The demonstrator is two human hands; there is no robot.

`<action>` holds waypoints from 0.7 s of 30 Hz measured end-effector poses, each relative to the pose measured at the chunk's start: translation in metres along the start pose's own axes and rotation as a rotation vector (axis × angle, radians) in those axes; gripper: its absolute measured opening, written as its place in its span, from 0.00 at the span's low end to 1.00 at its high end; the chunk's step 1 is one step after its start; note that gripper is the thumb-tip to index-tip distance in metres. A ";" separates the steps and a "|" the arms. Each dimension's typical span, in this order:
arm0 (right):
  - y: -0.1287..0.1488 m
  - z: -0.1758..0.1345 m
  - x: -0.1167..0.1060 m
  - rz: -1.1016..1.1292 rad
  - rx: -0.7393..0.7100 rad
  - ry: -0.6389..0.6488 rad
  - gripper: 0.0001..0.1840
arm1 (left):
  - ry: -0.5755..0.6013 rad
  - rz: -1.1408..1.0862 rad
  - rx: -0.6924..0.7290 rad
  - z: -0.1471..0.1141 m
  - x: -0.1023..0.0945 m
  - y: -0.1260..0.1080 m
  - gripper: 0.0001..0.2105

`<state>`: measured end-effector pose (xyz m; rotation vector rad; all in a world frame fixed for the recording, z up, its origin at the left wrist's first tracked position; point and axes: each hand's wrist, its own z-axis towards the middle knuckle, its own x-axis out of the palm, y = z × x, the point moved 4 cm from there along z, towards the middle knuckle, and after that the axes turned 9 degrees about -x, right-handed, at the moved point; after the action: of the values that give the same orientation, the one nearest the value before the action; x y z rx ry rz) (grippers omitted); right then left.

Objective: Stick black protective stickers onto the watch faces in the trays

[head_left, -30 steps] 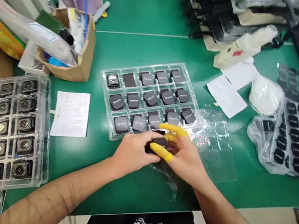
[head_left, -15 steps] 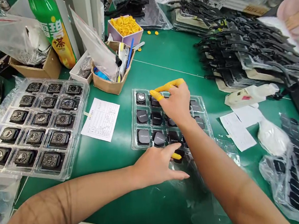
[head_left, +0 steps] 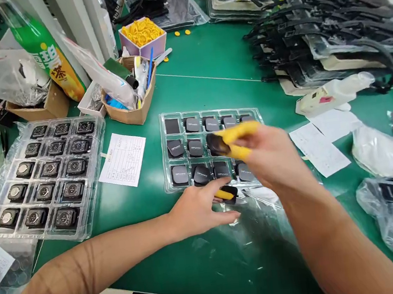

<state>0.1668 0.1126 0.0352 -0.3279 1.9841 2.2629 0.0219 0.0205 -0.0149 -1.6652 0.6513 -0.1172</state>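
My right hand [head_left: 270, 153], with yellow finger cots on its thumb and finger, pinches a dark, shiny watch case [head_left: 217, 144]; motion blurs it. It hovers above a clear plastic tray [head_left: 166, 169] whose cells hold several black square covers, such as one black cover [head_left: 179, 174]. Only a dark pad [head_left: 172, 126] shows in the far left cell. By the tray's near edge, my left hand [head_left: 198, 212] holds a flat black square piece [head_left: 232, 194] at its yellow-tipped finger. The thumb stands apart from that piece.
On the left lies another tray [head_left: 88, 219] of watch cases, beside a paper slip [head_left: 122, 159]. Behind stand a carton of tools [head_left: 126, 114], a box of yellow finger cots [head_left: 143, 42] and a green bottle [head_left: 45, 46]. Stacked black straps [head_left: 312, 46] and a white bottle [head_left: 335, 95] are right.
My right hand has lifted the watch case out of the far left cell and drawn it right and nearer. My left hand stays by the near edge with the black piece.
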 end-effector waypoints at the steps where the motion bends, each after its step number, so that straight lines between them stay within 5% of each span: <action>1: -0.003 -0.025 -0.014 0.043 0.036 -0.043 0.10 | 0.002 -0.033 -0.011 0.000 0.000 -0.001 0.40; 3: -0.010 -0.070 -0.030 0.097 0.105 -0.109 0.10 | 0.023 -0.097 -0.045 0.000 -0.001 -0.004 0.40; 7: -0.025 -0.111 -0.022 0.144 0.252 -0.109 0.07 | -0.021 0.022 -0.074 0.002 -0.008 -0.013 0.21; 16: -0.021 -0.097 -0.003 0.386 0.386 -0.238 0.33 | -0.073 0.270 -0.026 0.002 -0.012 -0.025 0.11; 21: -0.016 -0.093 -0.001 0.428 0.406 -0.115 0.34 | -0.027 0.272 -0.055 0.001 -0.011 -0.030 0.07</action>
<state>0.1798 0.0229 0.0086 0.2855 2.5659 1.9399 0.0232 0.0285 0.0161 -1.6113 0.8600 0.1190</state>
